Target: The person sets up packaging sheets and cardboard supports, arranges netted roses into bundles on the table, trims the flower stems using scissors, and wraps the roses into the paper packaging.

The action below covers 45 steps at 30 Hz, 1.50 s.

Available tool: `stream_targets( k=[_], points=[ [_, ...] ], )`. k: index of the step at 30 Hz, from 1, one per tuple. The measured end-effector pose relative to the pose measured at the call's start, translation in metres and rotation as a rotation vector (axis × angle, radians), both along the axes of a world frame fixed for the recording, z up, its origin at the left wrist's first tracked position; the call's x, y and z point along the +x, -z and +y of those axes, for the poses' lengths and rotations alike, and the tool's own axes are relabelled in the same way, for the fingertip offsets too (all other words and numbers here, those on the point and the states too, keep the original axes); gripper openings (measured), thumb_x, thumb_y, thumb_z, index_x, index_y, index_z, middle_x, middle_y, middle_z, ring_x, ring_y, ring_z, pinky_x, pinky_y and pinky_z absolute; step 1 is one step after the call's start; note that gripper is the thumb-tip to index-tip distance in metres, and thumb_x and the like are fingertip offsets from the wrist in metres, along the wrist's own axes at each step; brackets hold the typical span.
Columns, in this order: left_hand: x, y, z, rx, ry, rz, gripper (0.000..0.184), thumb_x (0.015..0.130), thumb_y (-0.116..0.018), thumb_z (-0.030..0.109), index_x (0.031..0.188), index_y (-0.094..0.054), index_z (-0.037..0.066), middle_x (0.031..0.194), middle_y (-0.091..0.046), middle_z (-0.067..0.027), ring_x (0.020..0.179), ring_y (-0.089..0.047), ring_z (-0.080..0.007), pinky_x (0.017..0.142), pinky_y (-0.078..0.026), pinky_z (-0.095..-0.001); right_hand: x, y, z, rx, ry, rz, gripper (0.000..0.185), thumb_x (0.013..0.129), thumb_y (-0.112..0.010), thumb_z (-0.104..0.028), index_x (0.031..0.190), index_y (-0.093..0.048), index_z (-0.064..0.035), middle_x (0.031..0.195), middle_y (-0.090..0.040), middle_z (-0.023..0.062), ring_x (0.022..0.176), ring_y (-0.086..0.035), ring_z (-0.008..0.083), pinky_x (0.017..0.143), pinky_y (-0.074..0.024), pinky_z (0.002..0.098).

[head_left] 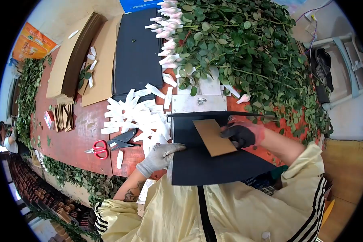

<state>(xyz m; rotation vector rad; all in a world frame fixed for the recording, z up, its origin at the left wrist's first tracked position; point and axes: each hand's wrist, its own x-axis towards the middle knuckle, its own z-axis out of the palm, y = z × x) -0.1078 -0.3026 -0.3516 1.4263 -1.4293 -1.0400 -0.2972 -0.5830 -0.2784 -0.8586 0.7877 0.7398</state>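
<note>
My left hand, in a grey glove, grips the left edge of a folded black sheet in front of my body. The fold stands up along its far side. In my right hand, in a dark glove, is a small brown cardboard piece, tilted over the black sheet. The right fingertips are partly hidden behind the cardboard. Just beyond my left hand lies a pile of white mesh sleeves. Red-handled scissors and black-handled cutters rest to its left.
Pale rosebuds in white sleeves line the edge of a heap of leafy stems at the back right. Black sheets and stacked brown cardboard lie at the back left. A metal plate sits beyond the folded sheet.
</note>
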Motion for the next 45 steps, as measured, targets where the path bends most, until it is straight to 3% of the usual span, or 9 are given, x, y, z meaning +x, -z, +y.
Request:
stream_targets(
  k=[6,8,19,29,33,35,38,41,45],
  points=[
    [0.009,0.046,0.007,0.207,-0.039,-0.042,0.035,0.087,-0.050,0.011,0.121,-0.056,0.004,0.119,-0.059,-0.0132,0.110,-0.057,-0.0268,0.095,-0.044,-0.0334,0.014,0.028,0.010,-0.128,-0.102,-0.291,0.020,0.089,-0.058,-0.028,0.088,-0.060,-0.0085,0.066,-0.055,-0.0025,0.052,-0.048,0.0034,0.047,-0.0344,0.0183],
    [0.011,0.024,-0.005,0.242,0.000,-0.295,0.036,0.083,-0.051,0.008,0.118,-0.058,0.007,0.117,-0.061,-0.0115,0.106,-0.059,-0.0253,0.092,-0.045,-0.0316,0.018,0.047,0.011,-0.096,-0.066,-0.211,0.023,0.088,-0.059,-0.030,0.095,-0.060,-0.0080,0.068,-0.056,-0.0037,0.057,-0.051,0.0031,0.050,-0.0366,0.0171],
    [-0.015,0.008,0.011,0.309,-0.011,-0.263,0.028,0.082,-0.052,0.011,0.108,-0.061,0.009,0.110,-0.063,-0.0096,0.103,-0.059,-0.0267,0.089,-0.046,-0.0332,-0.001,0.077,0.047,-0.076,0.042,-0.351,0.034,0.087,-0.061,-0.033,0.109,-0.060,-0.0073,0.073,-0.062,-0.0016,0.054,-0.057,0.0048,0.044,-0.0406,0.0186],
    [-0.014,0.015,0.015,0.176,-0.080,-0.332,0.034,0.082,-0.051,0.009,0.114,-0.060,0.010,0.112,-0.062,-0.0094,0.103,-0.060,-0.0264,0.088,-0.046,-0.0336,0.036,0.064,0.061,-0.875,-0.180,-0.255,0.022,0.084,-0.050,-0.013,0.091,-0.063,0.0030,0.069,-0.064,0.0124,0.053,-0.065,0.0205,0.050,-0.0527,0.0309],
    [0.008,-0.001,-0.001,0.489,-0.101,-0.155,0.034,0.079,-0.055,0.011,0.112,-0.061,0.010,0.109,-0.063,-0.0092,0.096,-0.062,-0.0254,0.080,-0.049,-0.0349,0.043,0.089,0.064,-1.234,-0.500,-0.288,0.034,0.084,-0.052,-0.027,0.088,-0.064,0.0040,0.066,-0.064,0.0124,0.058,-0.065,0.0244,0.062,-0.0536,0.0357],
    [0.010,-0.005,-0.008,0.478,-0.116,-0.173,0.033,0.079,-0.058,0.015,0.111,-0.062,0.012,0.111,-0.062,-0.0091,0.091,-0.062,-0.0240,0.075,-0.050,-0.0365,0.056,0.056,0.062,-1.014,-0.509,-0.153,0.041,0.083,-0.051,-0.035,0.088,-0.064,0.0035,0.074,-0.066,0.0166,0.075,-0.066,0.0290,0.078,-0.0511,0.0381],
    [0.005,-0.022,-0.028,0.162,-0.028,-0.727,0.041,0.078,-0.064,0.029,0.118,-0.060,0.021,0.129,-0.052,-0.0085,0.099,-0.060,-0.0258,0.085,-0.048,-0.0387,0.061,0.049,0.065,-0.883,-0.548,-0.005,0.041,0.083,-0.051,-0.036,0.088,-0.064,0.0024,0.085,-0.066,0.0206,0.092,-0.063,0.0312,0.087,-0.0468,0.0396],
    [-0.002,-0.028,-0.057,0.040,0.132,-1.166,0.054,0.074,-0.068,0.036,0.125,-0.055,0.026,0.142,-0.036,-0.0080,0.108,-0.054,-0.0322,0.088,-0.047,-0.0404,0.040,0.080,0.061,-1.307,-0.625,-0.324,0.036,0.081,-0.054,-0.035,0.087,-0.063,-0.0003,0.094,-0.065,0.0194,0.091,-0.063,0.0307,0.084,-0.0476,0.0413],
    [-0.006,-0.030,-0.064,0.330,0.196,-0.990,0.066,0.071,-0.070,0.043,0.131,-0.048,0.029,0.146,-0.028,-0.0069,0.111,-0.050,-0.0374,0.096,-0.042,-0.0484,-0.035,0.107,0.006,-1.765,-0.614,-0.456,0.027,0.080,-0.052,-0.032,0.085,-0.061,-0.0074,0.084,-0.064,0.0149,0.085,-0.063,0.0303,0.080,-0.0488,0.0399]
  ],
)
